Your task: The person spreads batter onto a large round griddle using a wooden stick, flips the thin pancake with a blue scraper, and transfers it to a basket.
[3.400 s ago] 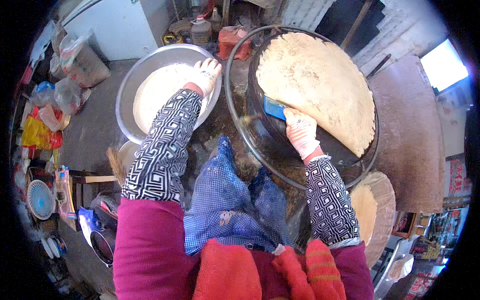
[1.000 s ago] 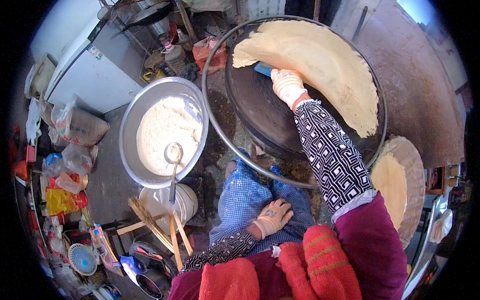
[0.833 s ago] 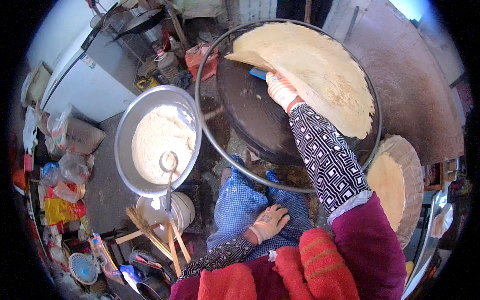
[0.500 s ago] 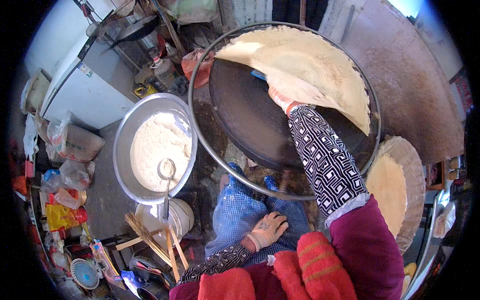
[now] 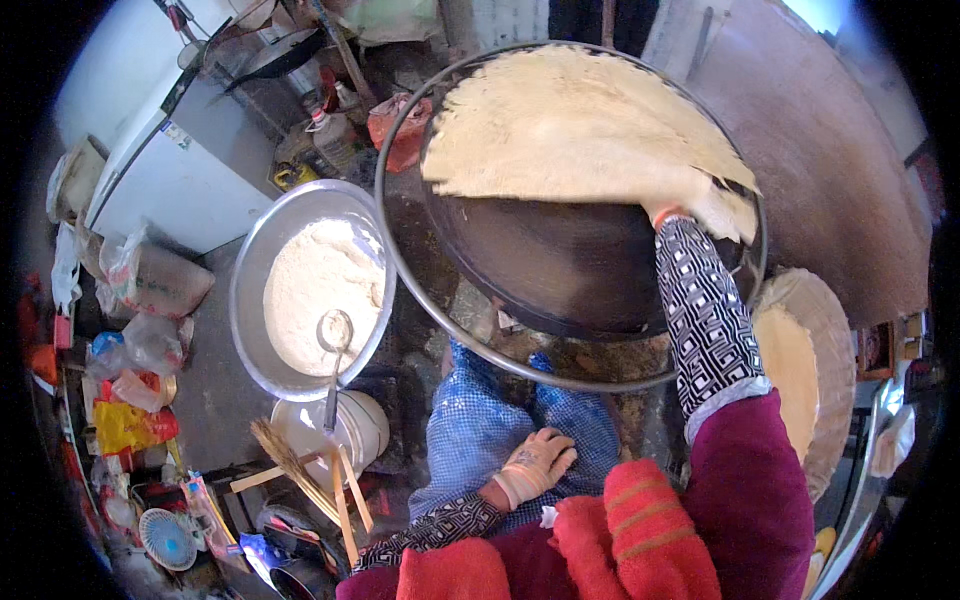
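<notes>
Red towelling [image 5: 455,572] covers the wearer's front at the lower edge. We find the left grip [image 5: 537,465], a gloved hand, lying relaxed and holding nothing on blue checked cloth [image 5: 475,420] over the lap. To its left we note a straw whisk broom [image 5: 275,448], and just beyond it a white bucket [image 5: 368,425]. Past the bucket, a steel basin [image 5: 247,300] contains pale batter [image 5: 312,285]; a metal ladle [image 5: 331,405] sits with its bowl in the batter and its handle over the near rim. On the right we record a round, lined tray [image 5: 834,400] bearing pale flat sheets [image 5: 785,370].

Ahead, a metal ring [image 5: 520,371] surrounds a round black griddle [image 5: 560,270]. One thin flatbread [image 5: 580,130] covers the griddle's far part, leaving its near part bare. The right grip [image 5: 668,209] reaches under the flatbread's right end, its fingers hidden; we cannot tell whether it is closed on anything.

Farther off, we list a brown table [image 5: 815,180] right of the griddle, a red plastic bag [image 5: 397,130] and a clear jug [image 5: 330,135] to the left, then a white cabinet [image 5: 190,190].
</notes>
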Demonstrator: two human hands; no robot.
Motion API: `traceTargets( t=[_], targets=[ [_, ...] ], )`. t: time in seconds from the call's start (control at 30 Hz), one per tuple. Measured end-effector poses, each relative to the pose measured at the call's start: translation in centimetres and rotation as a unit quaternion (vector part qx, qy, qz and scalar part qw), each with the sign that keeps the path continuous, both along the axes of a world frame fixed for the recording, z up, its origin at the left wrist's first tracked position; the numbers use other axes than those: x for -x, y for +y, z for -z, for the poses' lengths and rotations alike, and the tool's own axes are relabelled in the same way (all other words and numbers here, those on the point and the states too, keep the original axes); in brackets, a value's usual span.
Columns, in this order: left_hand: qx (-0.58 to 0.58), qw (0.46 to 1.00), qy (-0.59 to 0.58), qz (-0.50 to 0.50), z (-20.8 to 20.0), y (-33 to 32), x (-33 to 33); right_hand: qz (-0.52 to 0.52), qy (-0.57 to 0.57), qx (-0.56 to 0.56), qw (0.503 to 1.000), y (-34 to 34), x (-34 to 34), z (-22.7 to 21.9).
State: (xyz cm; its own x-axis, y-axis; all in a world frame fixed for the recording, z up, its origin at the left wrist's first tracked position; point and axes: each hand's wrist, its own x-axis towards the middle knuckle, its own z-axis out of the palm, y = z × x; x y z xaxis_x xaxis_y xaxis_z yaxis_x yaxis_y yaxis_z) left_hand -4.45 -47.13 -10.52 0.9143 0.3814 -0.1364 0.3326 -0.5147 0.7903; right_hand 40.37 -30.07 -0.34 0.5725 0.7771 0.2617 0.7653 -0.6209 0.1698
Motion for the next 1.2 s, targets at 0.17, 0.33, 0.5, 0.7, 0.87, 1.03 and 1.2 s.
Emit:
traceTargets(
  t=[0.17,0.33,0.5,0.7,0.87,1.03,1.2],
  targets=[
    [-0.008,1.0,-0.02,-0.008,-1.5,-0.5,-0.1,-0.009,-0.009,0.04,0.999,-11.5,3.3,-1.3],
    [-0.099,0.99,-0.081,0.059,-1.3,-0.9,-0.6,-0.089,0.001,-0.168,0.982,-30.9,13.2,-0.8],
    [-0.175,0.933,-0.313,0.017,-6.4,-5.0,-1.8,-0.03,0.073,-0.185,0.98,-55.9,28.5,7.0],
    [-0.282,0.906,-0.309,-0.066,-12.4,-3.8,-2.5,0.518,0.292,-0.405,0.694,-79.0,38.9,20.6],
    [-0.323,0.905,-0.275,0.011,-12.8,-3.1,-4.5,0.529,0.166,-0.272,0.787,-78.8,38.3,22.0],
    [-0.449,0.857,-0.249,-0.051,-15.8,1.6,-6.5,0.626,0.236,-0.039,0.742,-74.0,35.9,20.6],
    [-0.47,0.841,-0.187,-0.192,-13.7,15.2,-0.8,0.525,0.126,-0.101,0.836,-75.6,36.5,19.6]
  ],
)
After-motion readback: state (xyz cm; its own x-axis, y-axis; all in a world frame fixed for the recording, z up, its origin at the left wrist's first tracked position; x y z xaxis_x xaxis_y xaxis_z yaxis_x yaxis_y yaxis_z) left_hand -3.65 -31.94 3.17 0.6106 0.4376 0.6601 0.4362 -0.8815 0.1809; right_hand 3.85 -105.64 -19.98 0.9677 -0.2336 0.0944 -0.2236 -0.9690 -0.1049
